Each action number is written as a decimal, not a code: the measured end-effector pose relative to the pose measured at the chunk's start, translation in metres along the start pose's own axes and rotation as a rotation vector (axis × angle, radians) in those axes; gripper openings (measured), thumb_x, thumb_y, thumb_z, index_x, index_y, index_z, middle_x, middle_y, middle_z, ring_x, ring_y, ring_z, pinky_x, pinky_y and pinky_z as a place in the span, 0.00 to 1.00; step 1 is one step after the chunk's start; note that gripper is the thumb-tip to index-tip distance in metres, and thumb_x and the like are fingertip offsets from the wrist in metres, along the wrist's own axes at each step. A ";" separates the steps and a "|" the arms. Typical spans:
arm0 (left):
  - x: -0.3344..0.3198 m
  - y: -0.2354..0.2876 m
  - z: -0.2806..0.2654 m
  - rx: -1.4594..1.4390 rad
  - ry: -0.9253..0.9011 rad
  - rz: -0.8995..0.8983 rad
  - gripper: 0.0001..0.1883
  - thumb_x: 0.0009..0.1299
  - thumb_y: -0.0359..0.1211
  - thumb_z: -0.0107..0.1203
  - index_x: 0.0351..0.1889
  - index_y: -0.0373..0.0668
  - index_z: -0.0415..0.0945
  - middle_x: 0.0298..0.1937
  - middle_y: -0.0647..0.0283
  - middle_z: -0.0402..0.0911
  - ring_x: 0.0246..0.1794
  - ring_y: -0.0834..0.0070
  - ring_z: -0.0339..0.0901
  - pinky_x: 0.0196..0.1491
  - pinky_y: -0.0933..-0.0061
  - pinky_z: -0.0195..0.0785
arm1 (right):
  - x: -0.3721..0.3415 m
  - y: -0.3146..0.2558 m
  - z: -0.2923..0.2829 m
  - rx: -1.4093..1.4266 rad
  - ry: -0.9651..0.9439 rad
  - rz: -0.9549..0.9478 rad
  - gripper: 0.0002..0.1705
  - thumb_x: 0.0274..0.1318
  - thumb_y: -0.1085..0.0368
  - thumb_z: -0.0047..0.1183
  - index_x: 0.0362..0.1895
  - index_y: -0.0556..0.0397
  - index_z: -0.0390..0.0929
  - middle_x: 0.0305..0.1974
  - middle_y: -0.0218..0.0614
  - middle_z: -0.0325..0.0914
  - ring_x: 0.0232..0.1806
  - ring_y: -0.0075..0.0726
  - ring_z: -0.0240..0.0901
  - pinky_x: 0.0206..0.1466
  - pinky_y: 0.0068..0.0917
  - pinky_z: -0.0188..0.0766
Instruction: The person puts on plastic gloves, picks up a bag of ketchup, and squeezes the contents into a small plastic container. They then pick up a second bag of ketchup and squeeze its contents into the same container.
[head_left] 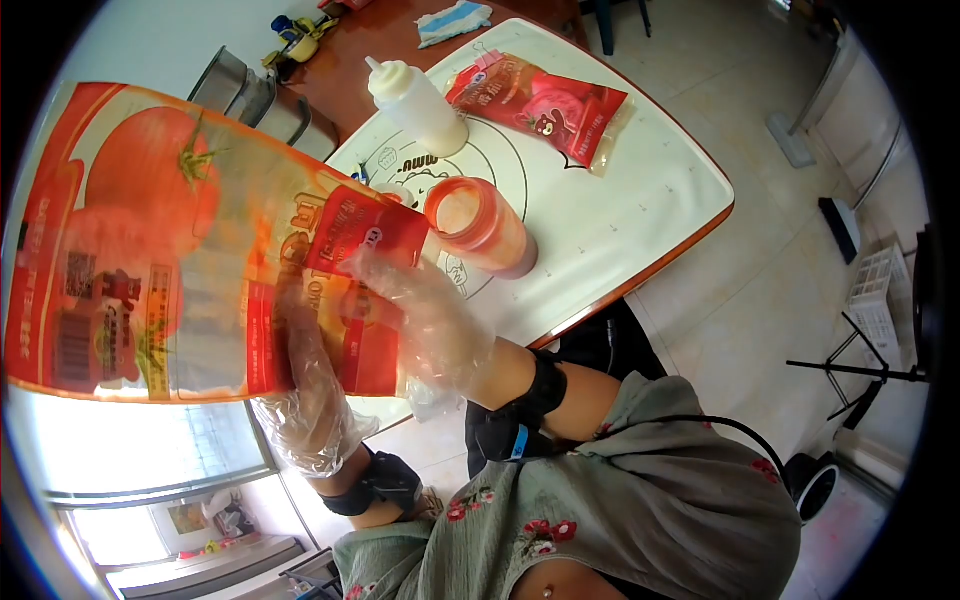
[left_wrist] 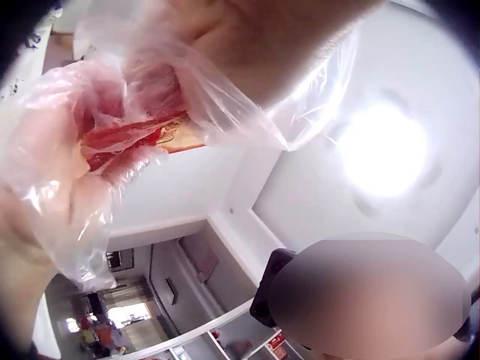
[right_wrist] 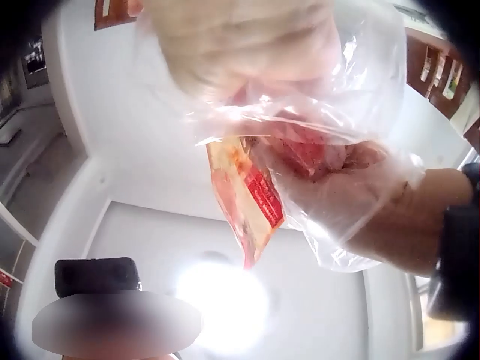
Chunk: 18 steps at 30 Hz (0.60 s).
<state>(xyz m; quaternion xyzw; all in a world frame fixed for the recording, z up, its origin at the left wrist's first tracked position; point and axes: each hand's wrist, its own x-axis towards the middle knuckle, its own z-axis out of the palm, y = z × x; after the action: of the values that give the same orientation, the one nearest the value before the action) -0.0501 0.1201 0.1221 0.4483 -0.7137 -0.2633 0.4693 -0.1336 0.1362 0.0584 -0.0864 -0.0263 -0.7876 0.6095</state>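
Note:
A large red tomato-sauce pouch with clear patches is held up in both hands, its narrow red end beside the mouth of a wide-necked clear bottle. Red sauce coats the bottle's inside. My left hand, in a thin clear plastic glove, grips the pouch along its lower edge. Near the narrow end, my right hand, gloved likewise, pinches the pouch with the thumb on its face. In the right wrist view, the pouch hangs past the gloved fingers, and red sauce smears show there.
On the white-topped table stands a white squeeze bottle with a nozzle. A full red sauce packet lies behind it. A folded cloth and metal containers are farther back. A broom and white basket stand at right.

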 end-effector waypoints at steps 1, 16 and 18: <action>0.000 -0.001 0.001 -0.011 -0.003 0.013 0.13 0.69 0.33 0.56 0.47 0.34 0.76 0.44 0.58 0.79 0.38 0.74 0.75 0.41 0.74 0.69 | 0.002 0.002 -0.002 -0.004 0.029 0.004 0.19 0.58 0.56 0.57 0.49 0.50 0.72 0.43 0.29 0.77 0.39 0.22 0.71 0.44 0.23 0.71; -0.012 -0.014 0.003 -0.046 0.007 0.080 0.13 0.70 0.31 0.53 0.48 0.34 0.76 0.44 0.59 0.79 0.36 0.75 0.75 0.38 0.77 0.69 | 0.007 -0.002 0.013 -0.004 0.152 -0.021 0.22 0.62 0.51 0.50 0.54 0.49 0.67 0.46 0.30 0.74 0.46 0.25 0.71 0.49 0.26 0.71; -0.013 -0.016 0.001 -0.024 0.026 0.101 0.12 0.70 0.31 0.53 0.48 0.34 0.76 0.44 0.59 0.79 0.36 0.76 0.75 0.38 0.78 0.68 | 0.008 -0.001 0.011 0.068 0.120 -0.002 0.23 0.64 0.48 0.48 0.54 0.48 0.66 0.45 0.29 0.74 0.45 0.24 0.71 0.48 0.26 0.71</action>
<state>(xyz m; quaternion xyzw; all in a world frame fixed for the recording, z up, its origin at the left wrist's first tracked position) -0.0429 0.1242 0.1027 0.4097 -0.7259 -0.2420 0.4967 -0.1348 0.1305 0.0707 -0.0184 -0.0165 -0.7907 0.6116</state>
